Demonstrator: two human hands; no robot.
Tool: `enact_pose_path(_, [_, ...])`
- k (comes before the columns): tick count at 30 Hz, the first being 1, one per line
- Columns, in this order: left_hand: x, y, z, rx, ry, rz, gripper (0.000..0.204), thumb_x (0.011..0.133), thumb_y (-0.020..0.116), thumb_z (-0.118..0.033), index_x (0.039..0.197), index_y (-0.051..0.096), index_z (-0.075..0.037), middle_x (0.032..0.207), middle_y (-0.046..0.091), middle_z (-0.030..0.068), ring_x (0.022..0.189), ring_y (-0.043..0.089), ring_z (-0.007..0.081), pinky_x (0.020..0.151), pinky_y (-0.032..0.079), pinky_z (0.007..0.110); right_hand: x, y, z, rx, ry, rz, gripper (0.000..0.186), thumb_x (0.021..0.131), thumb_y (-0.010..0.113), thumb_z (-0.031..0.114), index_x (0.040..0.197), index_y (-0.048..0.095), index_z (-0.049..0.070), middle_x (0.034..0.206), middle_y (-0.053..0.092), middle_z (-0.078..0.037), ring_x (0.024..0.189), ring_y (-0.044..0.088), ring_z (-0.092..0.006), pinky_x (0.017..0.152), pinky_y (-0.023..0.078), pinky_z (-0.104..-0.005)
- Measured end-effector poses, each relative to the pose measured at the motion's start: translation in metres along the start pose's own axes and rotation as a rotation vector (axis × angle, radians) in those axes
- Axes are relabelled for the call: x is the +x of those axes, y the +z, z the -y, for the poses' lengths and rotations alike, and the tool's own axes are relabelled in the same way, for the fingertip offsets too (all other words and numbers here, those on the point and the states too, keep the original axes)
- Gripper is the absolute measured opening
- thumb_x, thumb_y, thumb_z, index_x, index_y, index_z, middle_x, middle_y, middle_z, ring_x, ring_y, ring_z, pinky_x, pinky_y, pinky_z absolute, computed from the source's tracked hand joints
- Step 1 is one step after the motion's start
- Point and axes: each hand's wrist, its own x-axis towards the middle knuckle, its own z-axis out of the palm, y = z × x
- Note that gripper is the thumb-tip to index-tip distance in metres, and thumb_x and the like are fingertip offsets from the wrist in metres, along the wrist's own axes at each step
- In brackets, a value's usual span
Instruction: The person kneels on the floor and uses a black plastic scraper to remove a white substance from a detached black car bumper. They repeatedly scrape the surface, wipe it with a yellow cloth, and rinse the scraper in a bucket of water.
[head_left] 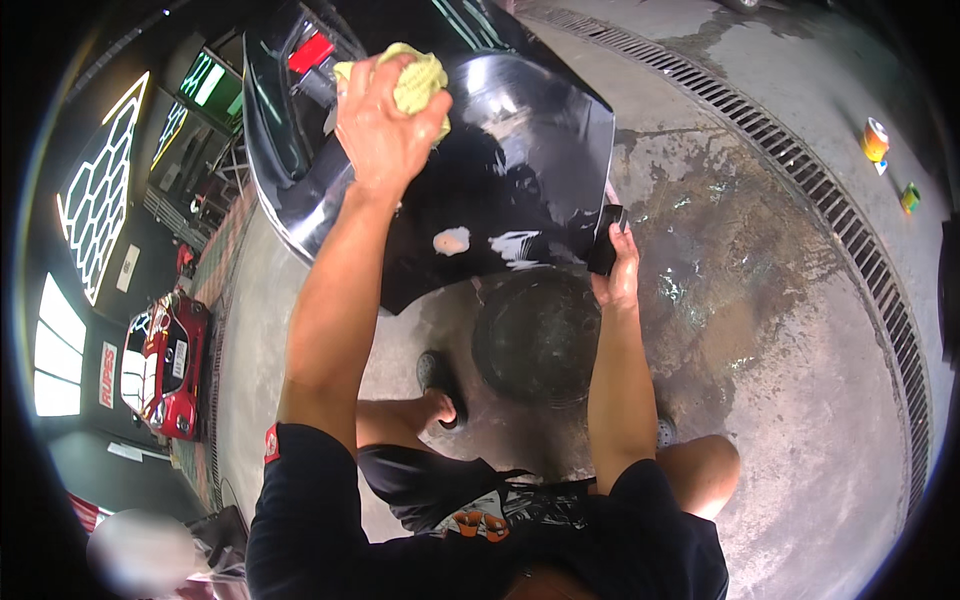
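Note:
My left hand, in the upper middle, grips a crumpled pale yellow cloth over the glossy black car body panel. The panel has wet-looking streaks and a light beige patch on its lower part. My right hand is closed on a small black block at the panel's right edge. Whether the block touches the edge I cannot tell.
A dark round disc lies on the wet concrete floor below the panel. A drain grate curves along the right, beside an orange container and a green object. A red car stands at left.

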Motion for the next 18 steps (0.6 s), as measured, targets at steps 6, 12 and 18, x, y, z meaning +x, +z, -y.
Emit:
enact_pose_path(6, [0.059,0.1,-0.052,0.256,-0.151,0.273,0.038,0.076,0.084,-0.041,0.106,0.079,-0.018,0.101,0.079,0.0092,0.094,0.077,0.0312,0.083,0.061,0.046,0.005,-0.007,0.008,0.013,0.014,-0.048,0.027,0.104,0.072,0.013,0.129,0.065,0.006,0.111,0.073,-0.006,0.099,0.072,-0.0203,0.088,0.06,-0.0366])
enact_pose_path(12, [0.006,0.1,-0.081,0.061,0.426,0.161,0.035,0.066,0.085,-0.029,0.098,0.075,-0.023,0.104,0.067,-0.0002,0.103,0.066,0.0301,0.085,0.058,0.041,0.003,-0.007,0.004,0.017,-0.045,-0.023,0.03,0.104,0.073,0.02,0.129,0.065,0.007,0.115,0.073,-0.005,0.104,0.072,-0.0216,0.093,0.06,-0.041])
enact_pose_path(18, [0.001,0.004,0.033,0.011,-0.053,0.183,0.031,0.083,0.08,-0.029,0.106,0.073,-0.009,0.107,0.073,0.016,0.101,0.072,0.0396,0.087,0.06,0.05,-0.001,-0.007,0.014,-0.102,-0.024,0.002,0.038,0.105,0.07,0.029,0.134,0.064,0.007,0.126,0.073,-0.008,0.114,0.071,-0.027,0.103,0.057,-0.047])
